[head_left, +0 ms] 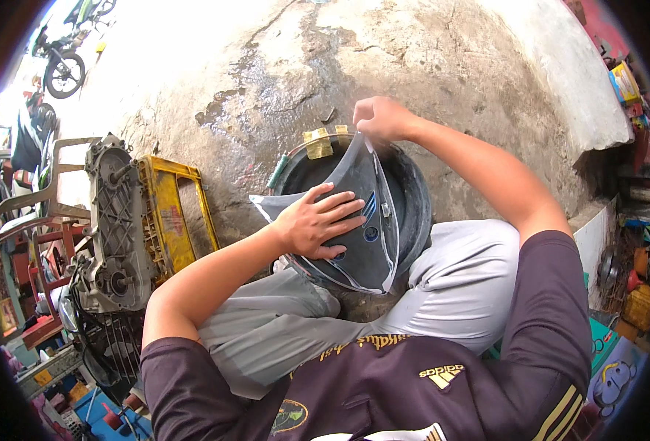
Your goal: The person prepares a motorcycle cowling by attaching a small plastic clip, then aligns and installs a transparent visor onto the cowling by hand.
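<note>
A dark grey, three-cornered panel [356,262] with pale edges and blue-white markings lies tilted across a round black tub [416,192] in front of my crossed legs. My left hand [316,224] rests flat on the panel's face, fingers spread. At the panel's far corner, my right hand [384,120] pinches the tip with curled fingers. One corner points left past the tub's rim, and another points down toward my lap. Beneath the panel, most of the tub's inside is hidden.
Yellowish wrapping [318,144] sits on the tub's far rim. A small bent metal piece [330,115] lies beyond it on wet concrete. To the left stand a yellow crate [169,213] and a metal engine casing [112,228]. A pale concrete ledge [560,81] runs along the right.
</note>
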Tool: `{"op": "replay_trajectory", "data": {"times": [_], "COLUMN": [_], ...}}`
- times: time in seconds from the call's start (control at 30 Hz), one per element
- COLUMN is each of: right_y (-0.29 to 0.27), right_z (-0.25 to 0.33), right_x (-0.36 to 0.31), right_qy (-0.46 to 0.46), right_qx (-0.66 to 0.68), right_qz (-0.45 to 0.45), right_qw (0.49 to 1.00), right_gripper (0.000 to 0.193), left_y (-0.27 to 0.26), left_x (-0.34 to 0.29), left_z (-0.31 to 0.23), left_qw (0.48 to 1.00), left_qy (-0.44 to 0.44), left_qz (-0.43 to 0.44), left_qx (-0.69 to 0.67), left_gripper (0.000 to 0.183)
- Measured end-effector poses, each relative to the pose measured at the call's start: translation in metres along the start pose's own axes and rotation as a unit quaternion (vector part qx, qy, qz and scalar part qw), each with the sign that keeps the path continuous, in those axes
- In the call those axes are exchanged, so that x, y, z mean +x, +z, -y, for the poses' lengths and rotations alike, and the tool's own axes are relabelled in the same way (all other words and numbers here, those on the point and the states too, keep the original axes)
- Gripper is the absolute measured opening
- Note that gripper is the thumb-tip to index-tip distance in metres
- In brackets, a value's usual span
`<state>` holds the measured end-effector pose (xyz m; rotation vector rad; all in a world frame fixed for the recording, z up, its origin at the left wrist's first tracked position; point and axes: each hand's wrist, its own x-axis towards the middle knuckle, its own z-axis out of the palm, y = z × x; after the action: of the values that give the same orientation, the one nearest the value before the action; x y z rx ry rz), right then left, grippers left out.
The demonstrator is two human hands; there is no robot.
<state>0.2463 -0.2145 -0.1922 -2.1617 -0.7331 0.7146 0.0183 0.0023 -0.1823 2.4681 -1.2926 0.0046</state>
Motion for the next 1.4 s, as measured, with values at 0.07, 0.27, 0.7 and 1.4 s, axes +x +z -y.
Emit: {"op": "replay_trajectory", "data": {"times": [0.07, 0.27, 0.7, 1.4], "right_y": [-0.003, -0.004, -0.003, 0.005], "right_z": [-0.007, -0.016, -0.004, 0.016], "right_x": [0.003, 0.007, 0.002, -0.004], "right_qy": [-0.003, -0.035, -0.011, -0.025], "right_qx": [0.007, 0.001, -0.011, -0.076], "right_qz": [0.0, 0.02, 0.053, 0.047], "right_qw": [1.0, 0.999, 0.998, 0.996], "right_gripper": [0.019, 0.019, 0.022, 0.028], "left_y": [0.004, 0.001, -0.002, 0.0], "left_x": [0.003, 0.003, 0.002, 0.002], "left_z": [0.001, 0.0, 0.0, -0.001], "left_qw": [1.0, 1.0, 1.0, 1.0], "left_qy": [0.011, 0.008, 0.003, 0.009], "left_qz": [-0.003, 0.007, 0.003, 0.011], "left_qx": [-0.013, 0.001, 0.005, 0.007], "left_gripper": [0.07, 0.069, 0.071, 0.07]}}
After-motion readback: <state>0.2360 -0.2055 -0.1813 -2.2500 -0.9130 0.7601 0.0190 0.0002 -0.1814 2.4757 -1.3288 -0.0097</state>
